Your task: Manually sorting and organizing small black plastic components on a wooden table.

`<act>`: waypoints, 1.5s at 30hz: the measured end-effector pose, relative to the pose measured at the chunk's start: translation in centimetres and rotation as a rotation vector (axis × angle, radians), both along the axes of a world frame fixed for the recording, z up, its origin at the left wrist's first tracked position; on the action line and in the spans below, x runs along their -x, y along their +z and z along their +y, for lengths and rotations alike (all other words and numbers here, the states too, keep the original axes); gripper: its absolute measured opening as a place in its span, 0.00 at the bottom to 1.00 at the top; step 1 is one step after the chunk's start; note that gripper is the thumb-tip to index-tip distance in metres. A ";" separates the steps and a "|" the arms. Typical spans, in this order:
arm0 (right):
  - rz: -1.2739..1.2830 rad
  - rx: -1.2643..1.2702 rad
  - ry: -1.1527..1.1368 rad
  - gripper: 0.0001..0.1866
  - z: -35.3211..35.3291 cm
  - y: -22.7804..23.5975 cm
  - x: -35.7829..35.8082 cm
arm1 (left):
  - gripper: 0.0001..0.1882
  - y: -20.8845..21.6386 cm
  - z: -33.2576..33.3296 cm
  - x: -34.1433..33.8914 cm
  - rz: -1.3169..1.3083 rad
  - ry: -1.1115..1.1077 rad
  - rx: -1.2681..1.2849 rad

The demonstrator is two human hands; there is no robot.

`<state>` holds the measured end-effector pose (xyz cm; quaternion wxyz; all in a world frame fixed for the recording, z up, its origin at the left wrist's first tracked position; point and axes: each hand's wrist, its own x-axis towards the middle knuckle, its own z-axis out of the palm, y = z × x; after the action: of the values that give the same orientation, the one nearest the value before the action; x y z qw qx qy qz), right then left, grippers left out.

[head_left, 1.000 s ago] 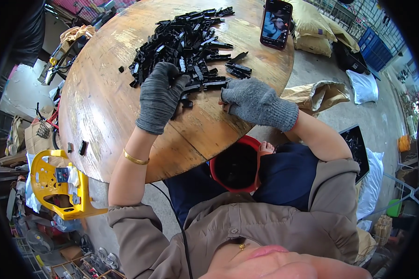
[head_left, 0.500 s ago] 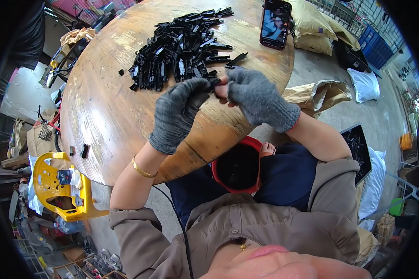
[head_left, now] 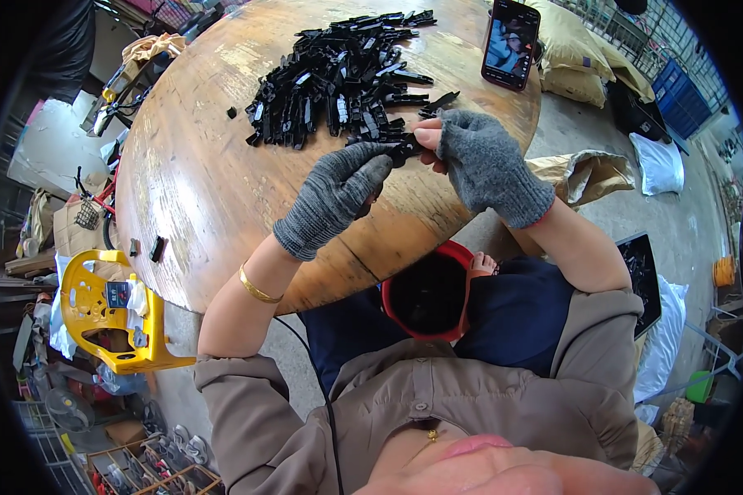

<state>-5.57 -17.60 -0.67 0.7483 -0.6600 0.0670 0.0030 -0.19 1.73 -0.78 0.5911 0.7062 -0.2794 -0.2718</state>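
While left hand [head_left: 332, 196] and right hand [head_left: 480, 162] pinch black clip [head_left: 404, 148], pile [head_left: 338, 78] at 12 o'clock; gloved fingers could slip, dropping clip.

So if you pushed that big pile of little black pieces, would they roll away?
Probably not. The black pieces look flat and straight-edged, so they would likely slide and scatter on the smooth wooden table rather than roll. They seem stiff and light: the left hand and right hand hold one between them without it bending.
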 end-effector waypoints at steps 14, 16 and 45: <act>0.001 -0.170 0.111 0.17 -0.8 -0.5 0.0 | 0.13 0.1 0.3 -0.4 0.006 -0.071 0.039; -0.019 -0.106 0.085 0.16 -0.9 -0.7 0.0 | 0.13 0.0 0.1 -0.5 -0.053 -0.029 -0.041; -0.417 0.723 -0.040 0.14 -3.7 -1.7 -5.1 | 0.13 -1.9 -1.5 4.9 -0.830 -0.385 -0.224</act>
<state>-0.43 -21.32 -2.32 0.4658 -0.8652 -0.0762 -0.1691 -5.09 0.26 -2.71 0.2885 0.7500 -0.5868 -0.0995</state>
